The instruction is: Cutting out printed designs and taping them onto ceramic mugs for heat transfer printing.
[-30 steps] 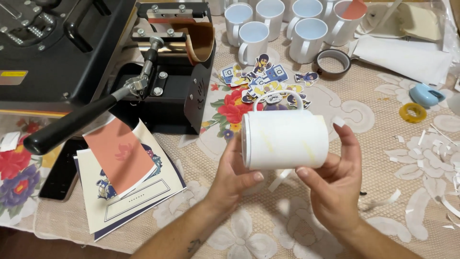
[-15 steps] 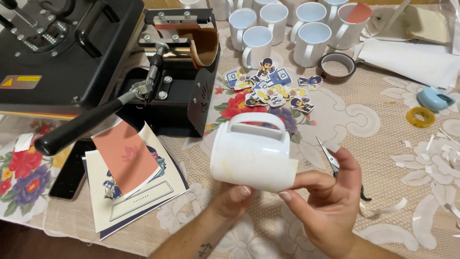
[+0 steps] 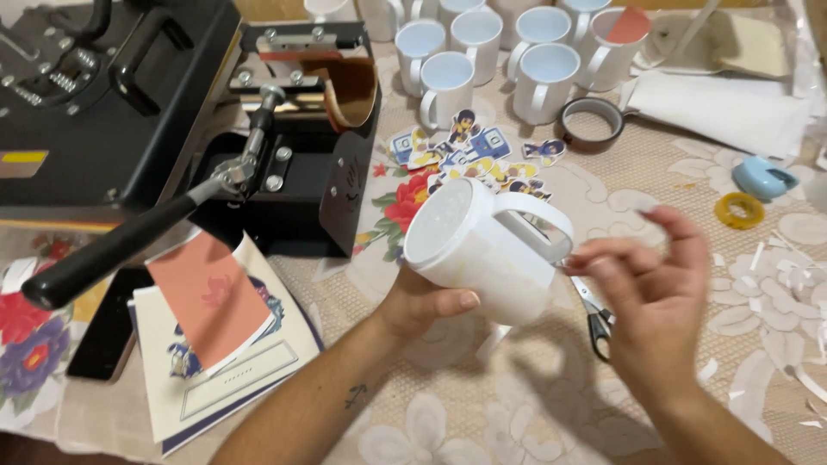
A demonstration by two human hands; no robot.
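A white mug [image 3: 482, 254] is held tilted in the left hand [image 3: 422, 306], handle up. The blurred right hand [image 3: 646, 293] is raised beside it, above scissors [image 3: 594, 314].

Left hand [image 3: 422, 303] gripping; right hand [image 3: 652, 293] seemingly open.

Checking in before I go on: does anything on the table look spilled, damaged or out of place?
Nothing spilled or broken. White paper trimmings litter the cloth at the right, and scissors lie partly under the right hand. The left hand holds the white mug tipped on its side.
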